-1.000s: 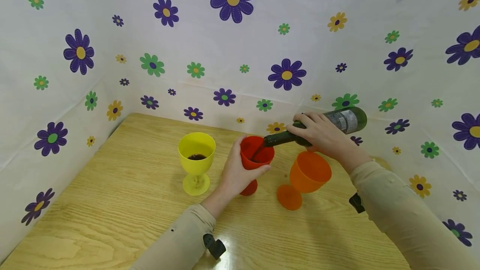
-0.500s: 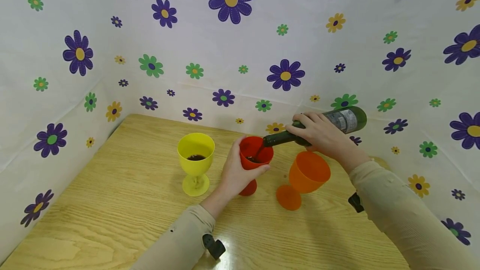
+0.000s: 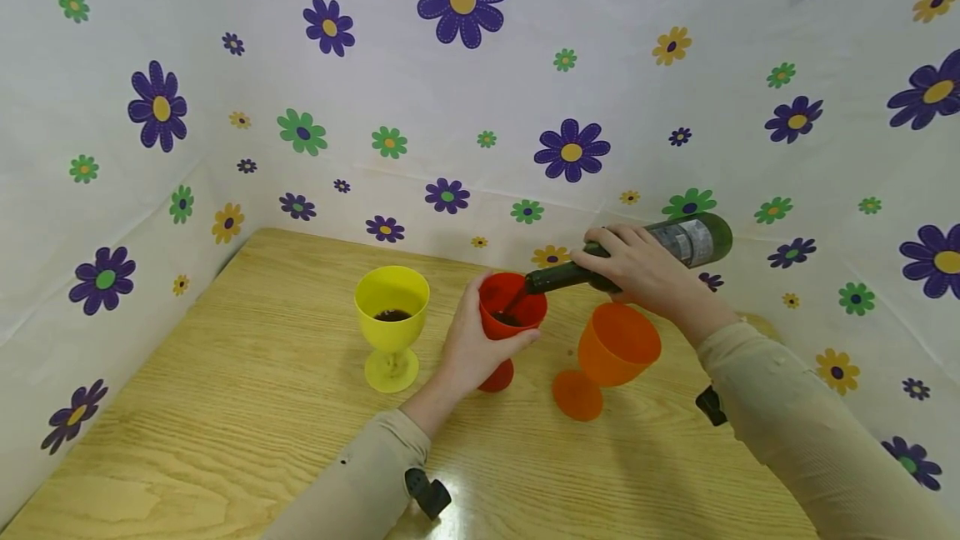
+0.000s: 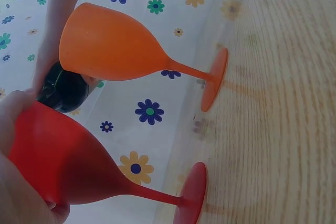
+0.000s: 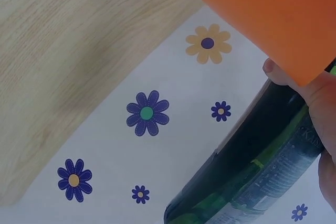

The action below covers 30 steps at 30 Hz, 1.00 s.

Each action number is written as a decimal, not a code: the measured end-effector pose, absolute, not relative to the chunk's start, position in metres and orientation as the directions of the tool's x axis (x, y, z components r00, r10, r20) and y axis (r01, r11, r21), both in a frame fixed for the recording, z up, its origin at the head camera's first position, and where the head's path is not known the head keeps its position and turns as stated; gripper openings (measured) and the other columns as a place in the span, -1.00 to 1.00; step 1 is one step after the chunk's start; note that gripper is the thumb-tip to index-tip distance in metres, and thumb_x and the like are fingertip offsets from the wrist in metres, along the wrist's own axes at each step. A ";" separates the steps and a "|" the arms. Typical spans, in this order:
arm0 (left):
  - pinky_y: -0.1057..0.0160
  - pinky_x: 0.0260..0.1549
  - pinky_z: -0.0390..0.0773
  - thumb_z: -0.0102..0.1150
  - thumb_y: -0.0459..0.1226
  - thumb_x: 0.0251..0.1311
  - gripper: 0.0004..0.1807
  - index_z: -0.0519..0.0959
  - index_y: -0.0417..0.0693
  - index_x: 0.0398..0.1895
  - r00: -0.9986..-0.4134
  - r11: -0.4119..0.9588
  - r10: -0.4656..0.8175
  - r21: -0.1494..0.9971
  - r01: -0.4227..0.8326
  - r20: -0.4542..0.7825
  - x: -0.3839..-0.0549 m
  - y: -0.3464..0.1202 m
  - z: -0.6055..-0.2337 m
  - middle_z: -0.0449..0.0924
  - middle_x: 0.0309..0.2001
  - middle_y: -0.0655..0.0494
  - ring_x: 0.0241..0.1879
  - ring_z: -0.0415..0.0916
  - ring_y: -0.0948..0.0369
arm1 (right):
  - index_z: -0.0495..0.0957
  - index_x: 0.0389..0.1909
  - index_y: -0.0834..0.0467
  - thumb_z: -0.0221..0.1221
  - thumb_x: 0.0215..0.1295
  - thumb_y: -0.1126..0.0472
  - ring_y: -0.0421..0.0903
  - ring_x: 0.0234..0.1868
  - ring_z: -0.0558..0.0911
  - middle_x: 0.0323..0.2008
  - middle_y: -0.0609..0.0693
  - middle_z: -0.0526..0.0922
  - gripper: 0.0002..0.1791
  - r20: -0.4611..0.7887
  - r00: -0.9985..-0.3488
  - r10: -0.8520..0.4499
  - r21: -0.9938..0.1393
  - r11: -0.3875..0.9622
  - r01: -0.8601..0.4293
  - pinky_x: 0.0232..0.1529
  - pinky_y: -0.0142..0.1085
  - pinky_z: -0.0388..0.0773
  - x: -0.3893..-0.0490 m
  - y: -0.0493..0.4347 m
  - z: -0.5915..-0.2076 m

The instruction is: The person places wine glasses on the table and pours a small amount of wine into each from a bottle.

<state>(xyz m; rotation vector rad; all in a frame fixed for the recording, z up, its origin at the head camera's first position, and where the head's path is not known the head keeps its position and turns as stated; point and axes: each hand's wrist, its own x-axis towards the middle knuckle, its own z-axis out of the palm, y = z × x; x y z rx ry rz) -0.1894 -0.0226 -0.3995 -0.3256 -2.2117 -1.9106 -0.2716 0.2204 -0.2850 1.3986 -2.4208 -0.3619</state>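
My left hand (image 3: 474,348) grips the bowl of a red goblet (image 3: 513,328), thumb and fingers on either side of its rim. The goblet's foot stands on the table, as the left wrist view shows. In my right hand (image 3: 637,267) is a green glass wine bottle (image 3: 693,242), tilted with its neck down to the left. The bottle's mouth is over the red goblet's rim, and a thin dark stream runs from it into the bowl. Dark liquid (image 3: 506,319) lies inside. The right wrist view shows the bottle's labelled body (image 5: 247,166) under my fingers.
A yellow goblet (image 3: 392,307) with dark liquid in it stands left of my left hand. Close under my right hand stands an orange goblet (image 3: 619,346). The wooden table (image 3: 225,407) meets a flower-printed white cloth (image 3: 450,90) at the back.
A dark pool has appeared in the red goblet as the stream keeps running from the bottle. Both hands stay nearly in place.
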 end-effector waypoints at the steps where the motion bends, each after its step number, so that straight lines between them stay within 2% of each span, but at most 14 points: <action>1: 0.16 0.07 0.45 0.50 -0.08 -0.09 0.00 0.10 0.05 0.39 -0.955 0.141 0.035 0.945 0.295 0.293 -0.189 -0.023 -0.400 0.37 0.17 0.15 0.12 0.36 0.20 | 0.39 0.14 0.02 0.61 -0.38 0.12 0.28 0.07 0.40 0.08 0.22 0.39 -0.08 0.148 -0.471 -0.870 0.374 0.490 -0.788 0.10 0.16 0.36 -0.271 0.220 -0.285; 7: 0.14 0.09 0.44 0.50 -0.12 -0.08 -0.02 0.11 0.04 0.38 -0.955 0.142 0.031 0.945 0.296 0.295 -0.188 -0.023 -0.400 0.37 0.17 0.14 0.12 0.36 0.18 | 0.40 0.13 0.02 0.61 -0.38 0.12 0.28 0.08 0.39 0.08 0.22 0.39 -0.08 0.148 -0.477 -0.866 0.385 0.495 -0.779 0.11 0.15 0.35 -0.268 0.219 -0.285; 17: 0.15 0.09 0.44 0.51 -0.08 -0.09 0.00 0.10 0.04 0.39 -0.952 0.145 0.041 0.941 0.306 0.303 -0.186 -0.026 -0.403 0.38 0.17 0.14 0.12 0.37 0.19 | 0.39 0.14 0.02 0.61 -0.38 0.12 0.29 0.08 0.40 0.08 0.23 0.39 -0.08 0.155 -0.475 -0.866 0.396 0.495 -0.773 0.08 0.16 0.38 -0.263 0.218 -0.287; 30: 0.13 0.10 0.43 0.50 -0.08 -0.08 0.02 0.08 -0.02 0.41 -0.950 0.153 0.054 0.938 0.312 0.307 -0.184 -0.028 -0.405 0.38 0.16 0.15 0.12 0.36 0.19 | 0.41 0.17 0.03 0.60 -0.35 0.12 0.30 0.08 0.40 0.11 0.24 0.39 -0.08 0.130 -0.510 -0.850 0.408 0.515 -0.754 0.09 0.17 0.37 -0.256 0.216 -0.287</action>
